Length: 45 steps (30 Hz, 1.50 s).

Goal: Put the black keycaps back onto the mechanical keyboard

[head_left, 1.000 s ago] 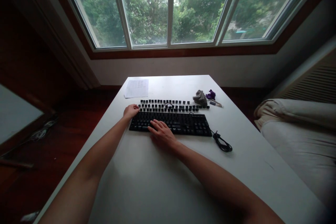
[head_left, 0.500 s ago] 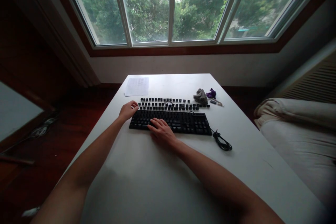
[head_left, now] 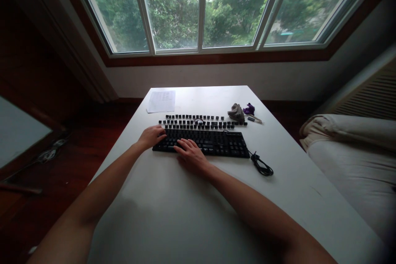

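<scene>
A black keyboard (head_left: 227,144) lies flat on the white table. My left hand (head_left: 151,137) is at its upper left corner, fingers curled and thumb bent in over the keys; anything between the fingertips is hidden. Farther right, my right hand (head_left: 193,156) rests on the lower left part of the keyboard with its fingers apart, holding nothing. Behind the keyboard, several loose black keycaps (head_left: 213,123) stand in three rows. Among them lies a small whitish object (head_left: 198,122) too small to make out.
A coiled black cable (head_left: 262,168) lies right of the keyboard. At the back right are a grey cloth (head_left: 236,112), a purple cloth (head_left: 249,109) and thin tools (head_left: 255,120). A printed paper sheet (head_left: 161,102) is at the back left. A covered sofa (head_left: 349,152) stands beside the table.
My left hand has come from the left end of the keycap rows down onto the keyboard's corner, uncovering a keycap at the row's end. My right hand stays in place.
</scene>
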{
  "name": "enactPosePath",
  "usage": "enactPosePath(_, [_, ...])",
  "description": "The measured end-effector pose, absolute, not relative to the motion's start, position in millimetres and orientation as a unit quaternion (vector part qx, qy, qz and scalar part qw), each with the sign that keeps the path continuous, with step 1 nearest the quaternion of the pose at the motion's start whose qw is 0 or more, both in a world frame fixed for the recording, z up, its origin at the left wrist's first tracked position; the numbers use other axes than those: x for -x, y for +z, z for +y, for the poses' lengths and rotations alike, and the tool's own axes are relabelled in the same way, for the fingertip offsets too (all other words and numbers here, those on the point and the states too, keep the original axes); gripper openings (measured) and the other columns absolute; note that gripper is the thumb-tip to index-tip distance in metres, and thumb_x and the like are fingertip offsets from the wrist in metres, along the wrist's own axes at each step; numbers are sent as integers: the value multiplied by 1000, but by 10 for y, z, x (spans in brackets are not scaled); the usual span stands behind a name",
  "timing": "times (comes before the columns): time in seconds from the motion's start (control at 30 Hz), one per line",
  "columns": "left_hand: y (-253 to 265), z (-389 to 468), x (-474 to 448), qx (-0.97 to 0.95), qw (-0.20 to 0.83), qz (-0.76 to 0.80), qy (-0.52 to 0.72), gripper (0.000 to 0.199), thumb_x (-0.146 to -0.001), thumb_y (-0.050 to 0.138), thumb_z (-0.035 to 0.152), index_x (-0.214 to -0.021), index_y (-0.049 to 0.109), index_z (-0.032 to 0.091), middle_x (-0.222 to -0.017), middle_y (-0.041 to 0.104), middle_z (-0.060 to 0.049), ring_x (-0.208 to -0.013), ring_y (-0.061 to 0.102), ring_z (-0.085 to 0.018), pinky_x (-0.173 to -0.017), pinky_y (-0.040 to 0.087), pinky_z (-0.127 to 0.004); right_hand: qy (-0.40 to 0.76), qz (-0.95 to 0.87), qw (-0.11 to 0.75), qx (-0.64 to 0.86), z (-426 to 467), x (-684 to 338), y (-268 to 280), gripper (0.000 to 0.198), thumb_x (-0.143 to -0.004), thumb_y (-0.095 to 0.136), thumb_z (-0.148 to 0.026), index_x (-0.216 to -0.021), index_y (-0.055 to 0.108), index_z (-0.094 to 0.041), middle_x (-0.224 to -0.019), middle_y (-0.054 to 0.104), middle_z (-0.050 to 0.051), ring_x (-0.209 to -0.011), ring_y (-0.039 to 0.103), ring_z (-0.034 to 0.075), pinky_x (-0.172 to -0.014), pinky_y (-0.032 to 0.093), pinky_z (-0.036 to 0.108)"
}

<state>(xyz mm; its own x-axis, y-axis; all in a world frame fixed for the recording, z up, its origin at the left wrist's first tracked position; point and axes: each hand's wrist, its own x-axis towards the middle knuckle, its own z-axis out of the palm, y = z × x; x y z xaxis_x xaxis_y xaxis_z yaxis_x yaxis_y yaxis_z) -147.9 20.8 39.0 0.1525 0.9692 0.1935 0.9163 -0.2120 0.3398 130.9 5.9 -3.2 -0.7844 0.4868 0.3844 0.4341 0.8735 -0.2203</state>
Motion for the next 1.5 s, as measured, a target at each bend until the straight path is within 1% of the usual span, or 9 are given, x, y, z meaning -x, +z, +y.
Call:
enactPosePath(0.1, [380,195,1523,-762,78,613,195,18,-87,67,42,-92,76,27,-99,67,-6,-93,63,-24,-89,49,-36,64,-942,219,246,54,-1313,-22,50,-94,64,-29,-143,57,-23,-154,49,14,-146,40,29,-120,30,51])
enactPosePath(0.27, [365,183,1648,-779,95,594,180,20,-88,67,40,-100,78,29,-105,69,-6,-93,64,-23,-89,50,-35,60,-943,219,244,43,-1318,-7,49,-94,63,-28,-142,58,-22,-154,49,14,-145,40,30,-121,29,51])
enactPosePath(0.47, [372,189,1725,-813,80,554,161,24,-89,66,36,-109,77,30,-108,69,-7,-106,62,-26,-100,48,-39,60,-942,222,244,46,-1323,-19,47,-95,62,-28,-142,58,-23,-153,49,14,-145,40,29,-121,30,51])
enactPosePath(0.7, [372,160,1675,-815,76,546,176,24,-90,63,27,-110,76,30,-114,70,-6,-110,62,-26,-102,47,-40,58,-941,227,244,47,-1306,-45,48,-95,62,-29,-142,58,-22,-153,50,15,-144,41,29,-120,30,51])
enactPosePath(0.97, [339,184,1733,-820,32,548,163,24,-93,61,32,-111,75,27,-110,74,-6,-106,63,-26,-101,46,-44,64,-943,219,244,66,-1316,-53,49,-95,62,-30,-143,57,-23,-154,49,14,-145,40,29,-120,29,51])
enactPosePath(1.17, [244,257,1772,-781,87,579,217,23,-91,62,36,-105,78,26,-111,75,-5,-107,64,-26,-101,47,-43,68,-942,220,243,71,-1336,-50,48,-96,61,-30,-143,57,-23,-153,49,14,-145,39,29,-120,29,51])
enactPosePath(1.33, [203,298,1770,-761,145,596,212,24,-89,63,36,-103,79,24,-107,72,-6,-100,66,-23,-94,51,-37,69,-942,220,243,75,-1339,-54,49,-95,62,-29,-143,57,-23,-153,49,15,-144,40,29,-120,29,51])
enactPosePath(1.4, [217,292,1748,-756,147,604,206,24,-88,63,35,-102,79,24,-107,71,-6,-98,66,-22,-91,52,-35,65,-942,221,243,73,-1339,-52,48,-95,62,-29,-143,57,-22,-153,50,15,-144,40,29,-120,29,51])
enactPosePath(1.5, [254,268,1701,-764,124,602,197,23,-89,61,33,-101,78,23,-106,70,-6,-98,66,-22,-92,51,-35,64,-942,222,242,68,-1343,-41,48,-95,62,-29,-142,58,-22,-152,50,15,-144,40,29,-120,29,50])
